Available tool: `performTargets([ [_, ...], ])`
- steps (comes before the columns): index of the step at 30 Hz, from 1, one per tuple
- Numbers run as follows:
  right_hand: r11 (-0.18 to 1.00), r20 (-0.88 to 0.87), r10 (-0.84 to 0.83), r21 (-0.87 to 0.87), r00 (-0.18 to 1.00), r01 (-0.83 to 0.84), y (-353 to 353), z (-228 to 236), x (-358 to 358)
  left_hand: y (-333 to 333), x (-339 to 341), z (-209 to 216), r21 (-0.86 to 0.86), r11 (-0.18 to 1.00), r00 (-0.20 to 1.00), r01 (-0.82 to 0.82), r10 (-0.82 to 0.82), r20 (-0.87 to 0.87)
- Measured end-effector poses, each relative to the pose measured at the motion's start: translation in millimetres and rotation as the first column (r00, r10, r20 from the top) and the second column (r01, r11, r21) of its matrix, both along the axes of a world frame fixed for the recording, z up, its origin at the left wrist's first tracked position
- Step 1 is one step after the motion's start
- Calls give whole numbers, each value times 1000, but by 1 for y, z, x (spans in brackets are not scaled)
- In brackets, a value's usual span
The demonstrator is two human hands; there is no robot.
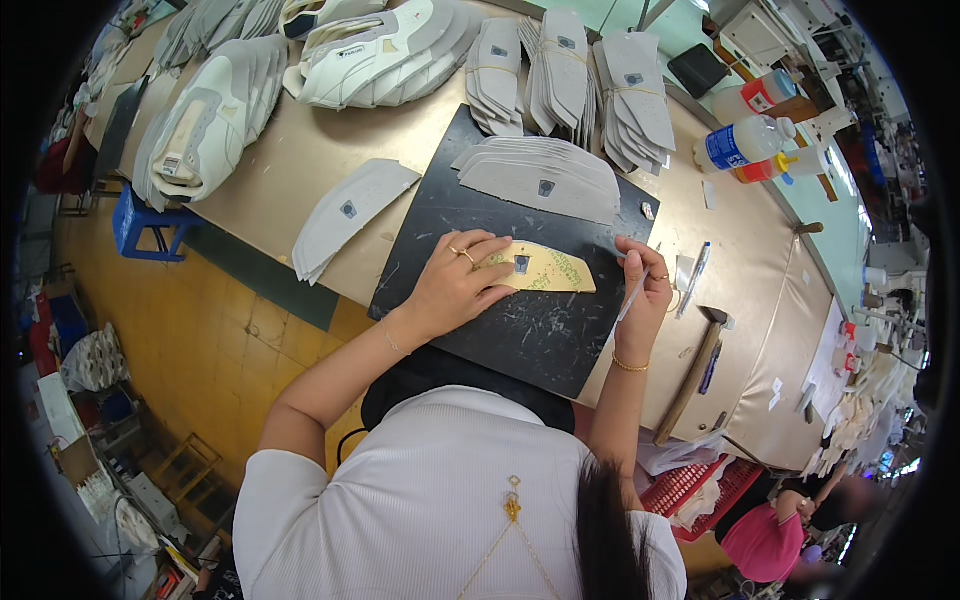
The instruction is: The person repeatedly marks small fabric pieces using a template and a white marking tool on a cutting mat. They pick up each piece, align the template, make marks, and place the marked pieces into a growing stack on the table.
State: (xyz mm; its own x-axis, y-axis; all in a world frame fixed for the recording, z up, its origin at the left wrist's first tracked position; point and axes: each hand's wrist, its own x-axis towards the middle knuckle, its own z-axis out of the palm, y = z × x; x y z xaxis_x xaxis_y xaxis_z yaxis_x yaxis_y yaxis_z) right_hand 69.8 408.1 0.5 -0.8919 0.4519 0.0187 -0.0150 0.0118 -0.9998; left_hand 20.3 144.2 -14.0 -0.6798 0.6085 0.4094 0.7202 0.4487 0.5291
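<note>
A yellow template (560, 268) with green markings and a small square window lies on a black cutting board (520, 335). My left hand (455, 280) holds its left end, fingers over the top and thumb along the lower edge. Whether a grey piece lies beneath is hidden. Just right of the template, my right hand (645, 290) is closed round a slim pale pen (630, 303), its tip apart from the template. Fanned grey shoe pieces (560, 190), the front one bearing a dark patch, rest on the board above. More grey pieces (350, 215) lie to the left.
Banded stacks of grey pieces (555, 75) and piled shoe uppers (385, 55) line the far side. At right are a blue-labelled bottle (735, 145), a pen (694, 280) and a hammer (690, 380). A blue stool (150, 228) stands left; a red basket (695, 495) sits lower right.
</note>
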Motion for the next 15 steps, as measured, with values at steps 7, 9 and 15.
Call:
performTargets([
  [7, 1000, 25, 24, 19, 999, -24, -7, -1, -2, 0, -1, 0, 1, 1000, 1000, 0, 0, 6],
  [9, 999, 25, 27, 16, 999, -28, -8, -1, -2, 0, -2, 0, -2, 1000, 1000, 3, -3, 3],
  [15, 997, 34, 70, 31, 997, -71, -12, -1, -1, 0, -6, 1, -27, 1000, 999, 16, -17, -28],
])
